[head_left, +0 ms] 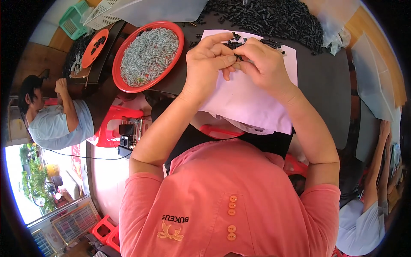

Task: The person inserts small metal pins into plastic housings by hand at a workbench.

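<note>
Though tiny, stubby black piece between fingertips

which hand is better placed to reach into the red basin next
Probably the left hand: it is nearer the red basin, which stands to its left, while the right hand would have to cross past it. Both hands have fingertips at a small black piece, so neither looks free.

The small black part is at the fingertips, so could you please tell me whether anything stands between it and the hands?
Nothing visible does: the left hand and right hand meet at the small black part, above the pink sheet. Other loose black pieces lie just beyond, not in between.
</note>
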A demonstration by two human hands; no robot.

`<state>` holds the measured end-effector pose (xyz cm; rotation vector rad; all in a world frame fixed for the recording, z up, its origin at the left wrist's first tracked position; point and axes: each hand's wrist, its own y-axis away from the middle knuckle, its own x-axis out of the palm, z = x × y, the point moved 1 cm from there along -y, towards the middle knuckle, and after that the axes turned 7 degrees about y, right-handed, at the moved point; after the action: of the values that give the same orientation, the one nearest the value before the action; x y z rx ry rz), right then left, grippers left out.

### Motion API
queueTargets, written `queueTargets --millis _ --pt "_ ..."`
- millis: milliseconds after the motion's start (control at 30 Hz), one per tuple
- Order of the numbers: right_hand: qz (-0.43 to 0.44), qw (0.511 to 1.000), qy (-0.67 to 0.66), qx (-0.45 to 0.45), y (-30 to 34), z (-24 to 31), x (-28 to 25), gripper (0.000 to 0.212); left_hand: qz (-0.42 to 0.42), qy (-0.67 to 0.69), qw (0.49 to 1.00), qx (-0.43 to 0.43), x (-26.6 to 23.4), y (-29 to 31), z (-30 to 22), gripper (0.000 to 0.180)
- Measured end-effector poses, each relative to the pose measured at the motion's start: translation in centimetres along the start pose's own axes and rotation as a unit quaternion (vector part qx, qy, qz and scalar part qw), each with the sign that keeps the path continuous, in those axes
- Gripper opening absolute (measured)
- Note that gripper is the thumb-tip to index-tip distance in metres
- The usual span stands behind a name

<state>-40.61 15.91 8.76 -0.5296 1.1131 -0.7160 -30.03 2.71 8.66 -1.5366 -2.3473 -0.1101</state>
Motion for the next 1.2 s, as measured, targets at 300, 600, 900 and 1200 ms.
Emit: queueTargets --millis 300,600,900,1200 --pt "0.004 1.000 -0.006 0.004 0.2 -0.3 0.5 0.014 -0.017 0.112 0.986 -0.122 -0.9 0.6 0.1 0.018" --pt "0.060 0.993 -0.091 0.053 0.2 -0.4 0.5 0.014 0.028 0.058 0.987 -0.150 -2.5 0.0 1.5 0.012" --pt "0.078 0.974 0.203 0.062 -4.2 -5.2 0.7 0.010 -0.002 0.066 0.995 -0.080 -2.4 0.8 2.7 0.007" --pt "0.102 0.963 0.249 0.036 -4.4 -7.9 3.2 0.010 -0.002 0.096 0.993 -0.075 -2.6 1.0 2.6 0.008"
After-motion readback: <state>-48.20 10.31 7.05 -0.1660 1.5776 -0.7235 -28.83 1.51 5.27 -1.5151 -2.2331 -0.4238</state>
